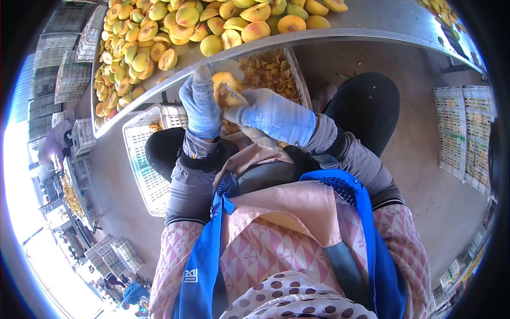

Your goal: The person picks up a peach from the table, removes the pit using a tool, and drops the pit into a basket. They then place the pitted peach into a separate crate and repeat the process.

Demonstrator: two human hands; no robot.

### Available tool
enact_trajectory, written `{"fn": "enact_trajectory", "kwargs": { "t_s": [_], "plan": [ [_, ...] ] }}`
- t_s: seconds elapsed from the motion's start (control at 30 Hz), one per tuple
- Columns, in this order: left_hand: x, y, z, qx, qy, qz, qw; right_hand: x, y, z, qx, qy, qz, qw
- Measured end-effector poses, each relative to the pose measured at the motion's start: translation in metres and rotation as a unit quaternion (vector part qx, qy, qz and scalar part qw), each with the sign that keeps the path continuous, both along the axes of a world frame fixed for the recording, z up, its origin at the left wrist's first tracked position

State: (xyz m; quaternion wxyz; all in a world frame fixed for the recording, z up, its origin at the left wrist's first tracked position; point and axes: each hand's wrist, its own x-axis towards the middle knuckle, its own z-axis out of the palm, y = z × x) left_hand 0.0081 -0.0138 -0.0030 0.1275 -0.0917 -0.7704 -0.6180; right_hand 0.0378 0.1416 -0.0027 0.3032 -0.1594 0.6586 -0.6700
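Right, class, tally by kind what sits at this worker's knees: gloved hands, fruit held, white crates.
Gloved hands: 2, left hand, right hand
Held fruit: 1
White crates: 2, left crate, right crate
Total: 5

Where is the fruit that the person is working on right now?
The fruit sits upper centre in the head view, held between the left hand and right hand, both gloved, just below the table edge and above the white crate.
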Motion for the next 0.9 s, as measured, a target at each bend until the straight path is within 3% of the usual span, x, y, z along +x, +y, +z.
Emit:
{"fn": "enact_trajectory", "kwargs": {
  "t_s": [0.03,0.1,0.23,0.3,0.37,0.47,0.5,0.53,0.6,0.7,0.8,0.9],
  "plan": [
    [-0.004,-0.006,-0.003,0.004,-0.011,-0.022,1.0,0.0,-0.001,-0.007,0.0,0.057,-0.018,0.998],
    [-0.007,-0.018,-0.008,-0.059,-0.012,-0.062,0.996,0.0,-0.005,-0.025,0.027,0.351,-0.057,0.934],
    [-0.003,-0.024,-0.005,-0.195,-0.045,-0.092,0.975,0.001,-0.002,-0.025,0.032,0.303,-0.035,0.952],
    [-0.003,-0.025,-0.006,-0.15,-0.081,-0.102,0.98,0.004,0.002,-0.013,0.034,0.218,-0.035,0.975],
    [-0.006,-0.032,-0.02,-0.056,-0.104,-0.125,0.985,0.007,0.0,-0.016,0.048,0.236,-0.07,0.968],
    [-0.004,-0.032,-0.013,-0.278,0.055,-0.1,0.954,0.005,-0.004,-0.028,0.002,0.259,-0.089,0.962],
    [-0.004,-0.031,-0.012,-0.168,-0.019,-0.12,0.978,0.004,-0.005,-0.031,-0.025,0.265,-0.09,0.96],
    [-0.004,-0.029,-0.01,-0.055,-0.094,-0.137,0.985,0.005,-0.005,-0.031,-0.051,0.205,-0.077,0.974],
    [-0.003,-0.022,-0.006,0.062,-0.147,-0.127,0.979,0.006,-0.003,-0.027,-0.096,0.076,-0.042,0.992],
    [0.004,-0.008,0.006,0.061,-0.114,-0.078,0.989,0.008,0.008,-0.005,-0.13,-0.149,0.024,0.98],
    [0.007,-0.003,0.011,0.048,-0.113,-0.078,0.989,0.006,0.008,-0.011,-0.268,-0.313,0.058,0.909],
    [0.004,-0.004,0.003,0.01,-0.061,-0.061,0.996,0.0,0.017,-0.012,-0.317,-0.376,0.113,0.863]
  ]
}}
